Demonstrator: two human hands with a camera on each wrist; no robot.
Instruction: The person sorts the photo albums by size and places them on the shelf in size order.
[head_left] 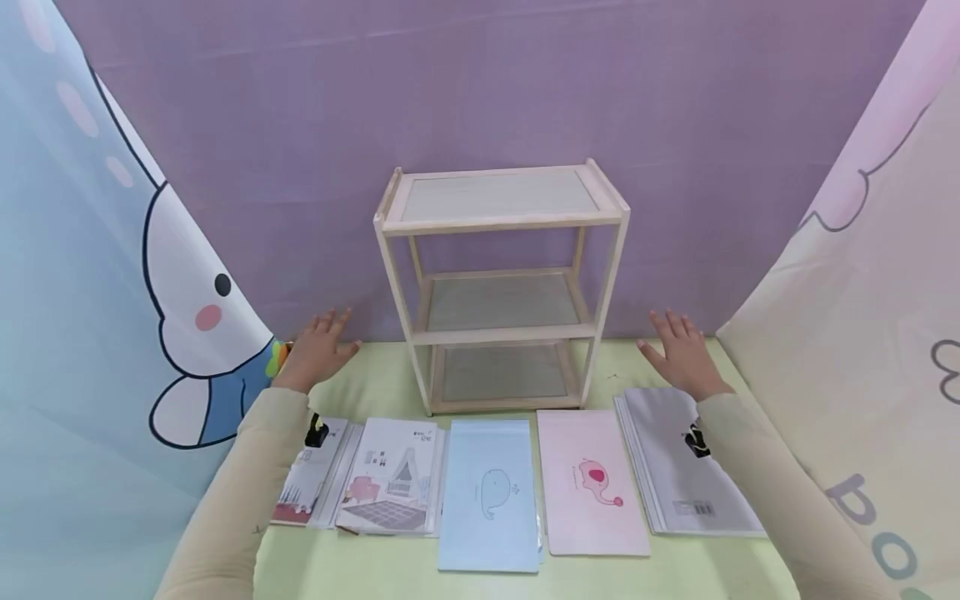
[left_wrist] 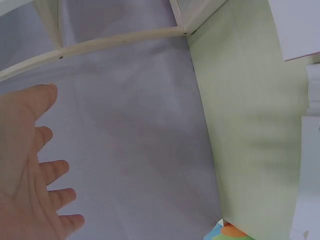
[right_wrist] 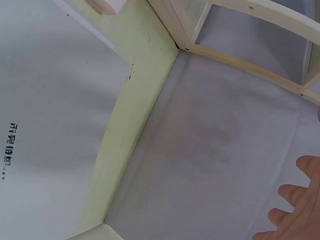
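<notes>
A pale wooden rack [head_left: 504, 223] with three levels stands at the back middle of the table. My left hand [head_left: 317, 350] hovers to its left, fingers spread and holding nothing; the left wrist view shows the same hand [left_wrist: 35, 165] with the thumb uppermost. On the rack's other side, my right hand [head_left: 684, 354] is likewise spread, also with nothing in it. In front of the rack lie a blue notebook [head_left: 491, 533] with a whale and a pink notebook [head_left: 596, 529] with an elephant. White booklets [head_left: 390, 471] lie to the left, and a grey-white booklet [head_left: 675, 483] lies under my right forearm.
A purple cloth [head_left: 495, 92] hangs behind the rack. Printed cloth walls close in the left [head_left: 97, 250] and right [head_left: 862, 333] sides. A small colourful object [head_left: 277, 358] sits at the far left corner, partly behind my left wrist. The tabletop [head_left: 360, 575] is pale green.
</notes>
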